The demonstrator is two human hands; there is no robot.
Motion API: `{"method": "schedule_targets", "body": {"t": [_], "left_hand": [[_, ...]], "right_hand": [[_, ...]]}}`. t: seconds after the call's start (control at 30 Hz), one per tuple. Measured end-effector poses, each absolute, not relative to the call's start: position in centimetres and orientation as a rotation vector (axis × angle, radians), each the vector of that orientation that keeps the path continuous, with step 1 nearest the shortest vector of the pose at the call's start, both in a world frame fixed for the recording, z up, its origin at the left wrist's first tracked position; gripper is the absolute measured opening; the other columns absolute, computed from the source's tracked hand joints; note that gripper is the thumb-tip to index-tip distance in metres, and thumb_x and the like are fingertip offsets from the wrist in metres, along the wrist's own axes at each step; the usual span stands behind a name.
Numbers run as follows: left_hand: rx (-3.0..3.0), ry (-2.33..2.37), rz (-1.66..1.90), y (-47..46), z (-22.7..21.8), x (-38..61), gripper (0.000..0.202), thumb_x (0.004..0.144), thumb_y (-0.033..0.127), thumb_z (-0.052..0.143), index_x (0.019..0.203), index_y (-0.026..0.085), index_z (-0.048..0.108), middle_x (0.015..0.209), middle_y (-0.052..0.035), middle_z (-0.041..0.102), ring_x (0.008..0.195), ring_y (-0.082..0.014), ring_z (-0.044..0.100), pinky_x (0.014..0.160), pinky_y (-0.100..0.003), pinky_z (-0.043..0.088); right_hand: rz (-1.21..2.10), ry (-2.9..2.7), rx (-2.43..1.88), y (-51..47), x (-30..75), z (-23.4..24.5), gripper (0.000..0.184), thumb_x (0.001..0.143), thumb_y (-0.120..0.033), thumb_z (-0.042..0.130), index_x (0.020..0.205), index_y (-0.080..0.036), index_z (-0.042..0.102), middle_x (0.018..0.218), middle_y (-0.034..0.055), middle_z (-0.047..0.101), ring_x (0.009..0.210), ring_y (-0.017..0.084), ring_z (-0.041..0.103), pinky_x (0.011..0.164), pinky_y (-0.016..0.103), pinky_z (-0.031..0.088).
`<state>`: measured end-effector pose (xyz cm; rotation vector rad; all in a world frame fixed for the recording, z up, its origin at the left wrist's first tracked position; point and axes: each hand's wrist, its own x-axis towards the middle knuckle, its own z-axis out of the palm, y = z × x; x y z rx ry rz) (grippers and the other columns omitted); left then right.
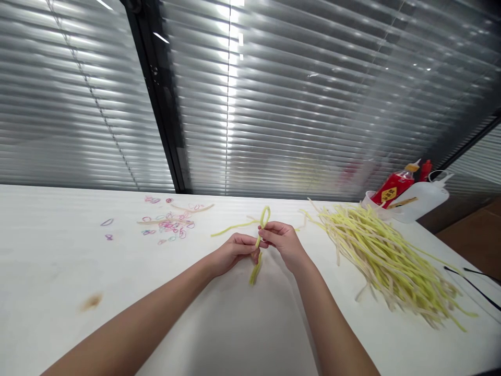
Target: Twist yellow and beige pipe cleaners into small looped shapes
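My left hand and my right hand meet over the middle of the white table. Both pinch a yellow-green strip that is bent into a loop at its top, with its ends hanging down below my fingers. Another strip of the same yellow-green lies flat on the table just behind my hands.
A big heap of yellow-green and cream strips lies to the right. Several small coloured rubber bands are scattered at the back left. A red bottle and a white squeeze bottle lie at the far right. Closed blinds rise behind.
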<state>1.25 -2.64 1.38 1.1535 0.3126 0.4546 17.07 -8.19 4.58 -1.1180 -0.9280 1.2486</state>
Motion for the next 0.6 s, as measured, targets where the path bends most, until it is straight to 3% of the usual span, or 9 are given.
{"method": "schedule_targets", "body": {"t": [0.17, 0.37, 0.6], "left_hand": [[1.231, 0.323, 0.501, -2.8, 1.1, 1.5, 0.034, 0.084, 0.037, 0.056, 0.062, 0.011, 0.063, 0.064, -0.0059, 0.060, 0.064, -0.0148, 0.055, 0.067, -0.027, 0.040], [1.316, 0.370, 0.501, -3.0, 0.9, 1.9, 0.041, 0.086, 0.044, 0.050, 0.061, 0.013, 0.057, 0.060, -0.0036, 0.059, 0.061, -0.0131, 0.055, 0.066, -0.026, 0.041], [1.429, 0.502, 0.561, -3.3, 0.8, 2.2, 0.042, 0.084, 0.046, 0.051, 0.058, 0.014, 0.057, 0.054, -0.0020, 0.059, 0.056, -0.0128, 0.054, 0.064, -0.025, 0.041]], "right_hand": [[1.221, -1.041, -1.129, -8.4, 16.5, 5.0, 0.015, 0.063, -0.027, 0.073, 0.065, -0.016, 0.064, 0.063, -0.0010, 0.059, 0.062, 0.011, 0.053, 0.063, 0.026, 0.042], [1.172, -1.018, -1.202, -8.2, 16.1, 4.8, 0.019, 0.061, -0.030, 0.072, 0.068, -0.016, 0.062, 0.058, -0.0030, 0.054, 0.054, 0.009, 0.049, 0.057, 0.024, 0.041], [0.750, -1.226, -1.507, -8.3, 16.0, 4.1, 0.026, 0.072, -0.043, 0.062, 0.085, -0.020, 0.065, 0.065, -0.0012, 0.056, 0.051, 0.011, 0.047, 0.050, 0.024, 0.037]]}}
